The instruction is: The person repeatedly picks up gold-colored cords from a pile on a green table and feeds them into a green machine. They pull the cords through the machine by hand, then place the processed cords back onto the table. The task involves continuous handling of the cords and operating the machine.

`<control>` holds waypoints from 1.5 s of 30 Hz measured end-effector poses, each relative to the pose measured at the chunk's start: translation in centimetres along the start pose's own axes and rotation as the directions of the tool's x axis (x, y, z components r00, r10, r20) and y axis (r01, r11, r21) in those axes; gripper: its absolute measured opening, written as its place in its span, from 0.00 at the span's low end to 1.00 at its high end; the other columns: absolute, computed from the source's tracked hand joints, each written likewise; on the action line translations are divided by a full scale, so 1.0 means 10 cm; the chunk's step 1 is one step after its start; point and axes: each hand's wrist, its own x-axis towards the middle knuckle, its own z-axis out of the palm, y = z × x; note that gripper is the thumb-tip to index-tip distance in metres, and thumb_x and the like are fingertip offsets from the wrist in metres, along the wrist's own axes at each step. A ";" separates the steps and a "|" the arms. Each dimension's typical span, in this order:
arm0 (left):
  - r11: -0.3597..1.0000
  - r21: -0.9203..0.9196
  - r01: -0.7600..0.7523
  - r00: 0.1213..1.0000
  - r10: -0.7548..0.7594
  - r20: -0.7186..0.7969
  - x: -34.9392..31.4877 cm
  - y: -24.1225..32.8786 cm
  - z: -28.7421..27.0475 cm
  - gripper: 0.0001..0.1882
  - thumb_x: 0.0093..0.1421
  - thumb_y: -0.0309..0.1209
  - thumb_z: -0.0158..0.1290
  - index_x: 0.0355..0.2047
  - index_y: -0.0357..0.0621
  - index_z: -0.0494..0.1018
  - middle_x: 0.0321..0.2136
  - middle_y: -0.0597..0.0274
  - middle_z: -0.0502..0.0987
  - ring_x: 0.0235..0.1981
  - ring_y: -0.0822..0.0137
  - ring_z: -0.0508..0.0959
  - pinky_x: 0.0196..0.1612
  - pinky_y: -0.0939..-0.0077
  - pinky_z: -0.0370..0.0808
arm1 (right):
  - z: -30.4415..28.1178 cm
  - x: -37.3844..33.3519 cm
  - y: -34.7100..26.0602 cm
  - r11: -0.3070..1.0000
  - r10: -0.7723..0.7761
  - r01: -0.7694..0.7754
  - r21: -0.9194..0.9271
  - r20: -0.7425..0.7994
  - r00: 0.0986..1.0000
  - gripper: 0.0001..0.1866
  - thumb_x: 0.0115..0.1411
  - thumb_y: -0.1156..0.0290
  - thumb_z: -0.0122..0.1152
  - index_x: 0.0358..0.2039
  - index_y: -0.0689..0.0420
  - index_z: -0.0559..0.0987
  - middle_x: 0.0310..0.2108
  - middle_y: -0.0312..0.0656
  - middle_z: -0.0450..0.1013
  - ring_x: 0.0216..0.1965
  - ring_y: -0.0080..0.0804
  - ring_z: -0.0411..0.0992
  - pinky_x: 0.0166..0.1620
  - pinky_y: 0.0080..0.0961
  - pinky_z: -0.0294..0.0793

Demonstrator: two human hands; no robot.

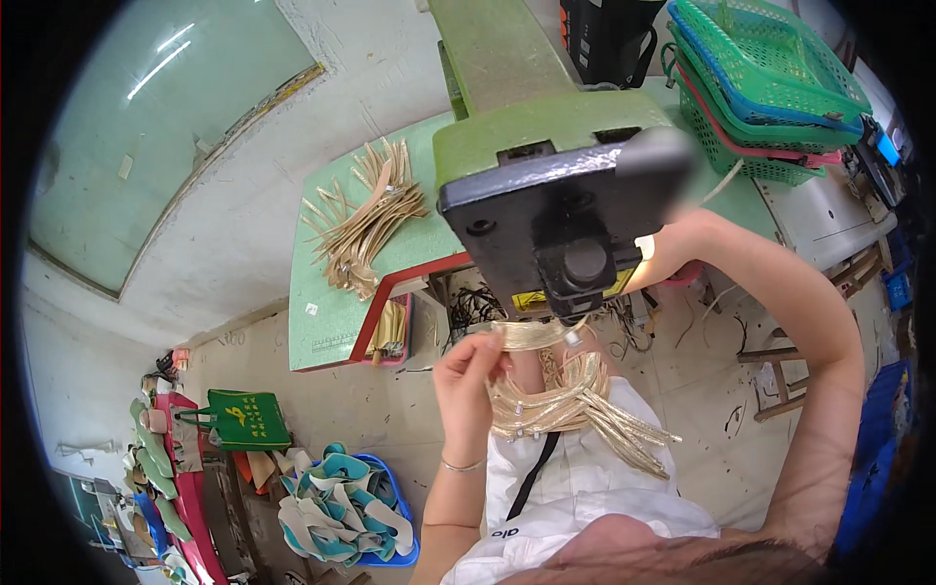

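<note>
My left hand (473, 375) is closed in a pinch on the end of a flat gold strap piece (534, 336), held beneath the black-faced head of a green machine (546, 127). The strap's other end reaches under the machine's lower tip. My right hand (663, 253) is behind the machine head at its right side; its fingers are hidden, so I cannot see what they touch. Across my lap, just below my left hand, lies a bundle of gold straps (595, 405) with loose ends fanning to the right.
A pile of gold straps (375, 219) lies on the green tabletop (327, 322), left of the machine. Stacked green and blue baskets (770, 88) stand at the back right. On the floor at left are a blue tub (402, 497) of teal and white pieces and a green bag (249, 419).
</note>
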 end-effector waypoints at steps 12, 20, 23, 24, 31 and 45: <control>0.728 -0.676 0.114 0.991 -0.128 0.030 0.42 -0.26 -0.29 0.09 0.60 0.33 0.47 0.30 0.39 0.70 0.20 0.68 0.66 0.24 0.75 0.67 0.25 0.83 0.66 | 0.03 -0.04 0.00 0.996 -0.027 0.028 0.084 -0.018 0.999 0.17 0.51 0.60 0.63 0.38 0.57 0.76 0.29 0.39 0.75 0.30 0.31 0.71 0.37 0.24 0.70; 0.998 -0.028 0.060 0.803 -0.032 0.595 0.03 -0.33 0.44 0.18 0.60 0.24 0.48 0.50 0.30 0.66 0.45 0.51 0.73 0.48 0.66 0.72 0.52 0.73 0.67 | 0.20 0.03 -0.09 0.997 -0.079 0.079 0.007 -0.037 0.996 0.26 0.54 0.51 0.59 0.48 0.54 0.72 0.40 0.45 0.72 0.39 0.39 0.69 0.44 0.28 0.69; 0.995 -0.058 0.084 0.938 -0.059 0.342 -0.04 -0.28 0.55 0.12 0.61 0.28 0.48 0.39 0.30 0.74 0.32 0.56 0.78 0.33 0.71 0.77 0.37 0.82 0.71 | 0.24 0.00 -0.20 0.993 -0.088 0.096 0.064 -0.115 0.989 0.26 0.52 0.53 0.61 0.47 0.56 0.72 0.42 0.46 0.71 0.40 0.39 0.69 0.46 0.29 0.68; 0.997 0.011 0.073 0.957 -0.073 0.282 -0.04 -0.27 0.55 0.12 0.61 0.29 0.48 0.37 0.30 0.75 0.29 0.58 0.79 0.30 0.72 0.77 0.33 0.84 0.71 | 0.24 0.00 -0.20 0.991 -0.099 0.109 0.073 -0.131 0.986 0.26 0.52 0.53 0.62 0.47 0.56 0.72 0.43 0.46 0.71 0.41 0.39 0.69 0.46 0.29 0.68; 0.999 0.026 0.022 0.991 -0.025 0.132 -0.13 -0.20 0.31 0.10 0.61 0.28 0.50 0.27 0.34 0.76 0.20 0.64 0.76 0.20 0.79 0.72 0.23 0.87 0.67 | 0.15 -0.09 -0.22 0.995 0.007 0.005 0.095 -0.130 0.991 0.26 0.52 0.57 0.62 0.47 0.58 0.71 0.48 0.48 0.66 0.42 0.40 0.68 0.46 0.29 0.68; 0.936 -0.010 0.353 0.832 -0.309 0.461 -0.18 -0.31 -0.14 0.10 0.62 0.29 0.47 0.33 0.33 0.74 0.23 0.60 0.77 0.24 0.75 0.75 0.24 0.87 0.68 | 1.27 -0.08 -0.21 0.883 -0.468 0.441 -0.162 -0.377 0.799 0.24 0.56 0.66 0.57 0.50 0.62 0.66 0.43 0.50 0.64 0.42 0.43 0.66 0.40 0.31 0.70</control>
